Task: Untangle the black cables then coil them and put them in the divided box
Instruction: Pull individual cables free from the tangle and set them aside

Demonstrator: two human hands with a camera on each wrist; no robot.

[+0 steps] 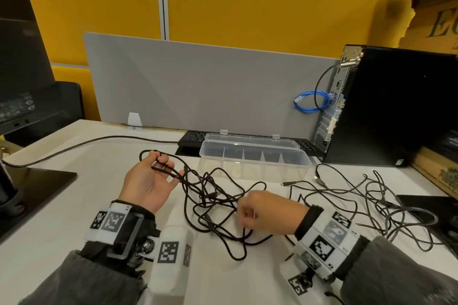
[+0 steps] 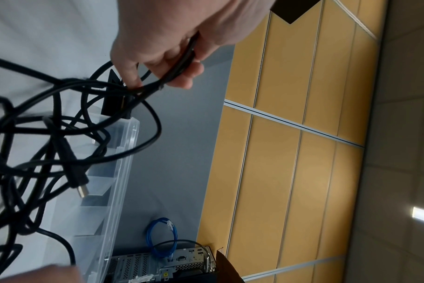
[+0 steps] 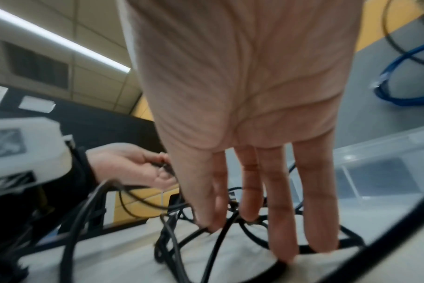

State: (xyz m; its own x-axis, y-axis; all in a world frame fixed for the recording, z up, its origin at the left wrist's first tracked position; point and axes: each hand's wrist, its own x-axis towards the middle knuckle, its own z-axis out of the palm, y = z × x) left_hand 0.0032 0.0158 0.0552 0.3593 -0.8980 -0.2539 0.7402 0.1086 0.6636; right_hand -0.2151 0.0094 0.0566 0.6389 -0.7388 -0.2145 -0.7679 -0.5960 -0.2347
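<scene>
Currently the left hand (image 1: 148, 182) is raised palm-up above the white table (image 1: 74, 205), fingers curled round a few strands of thin black cable (image 1: 171, 173); the left wrist view shows the strands pinched between thumb and fingers (image 2: 187, 74). From that grip the cable runs down into a tangle of black cables (image 1: 213, 203) lying on the table toward its near edge, just in front of the box. One plug with a metal tip (image 2: 81, 188) hangs within the tangle.

Right hand (image 1: 267, 213) is palm-down on the tangle. The right wrist view shows the fingers (image 3: 281, 220) mostly straight, tips reaching among the strands; thumb and forefinger meet a strand, but I cannot tell whether they pinch it (blurred).

A second loose spread of black cables (image 1: 371, 195) lies toward the right edge of the table, apart from the first, with two plug ends (image 1: 319, 179) pointing to the box.

Clear plastic divided box (image 1: 255, 156), lid open, stands past the tangle toward the far edge; its compartments hold no cable. Black keyboard (image 1: 193, 140) sits just behind it, against a grey desk divider (image 1: 198, 82). Black computer tower (image 1: 396, 106) stands at the far right corner, a blue looped cable (image 1: 309, 104) at its rear panel.
</scene>
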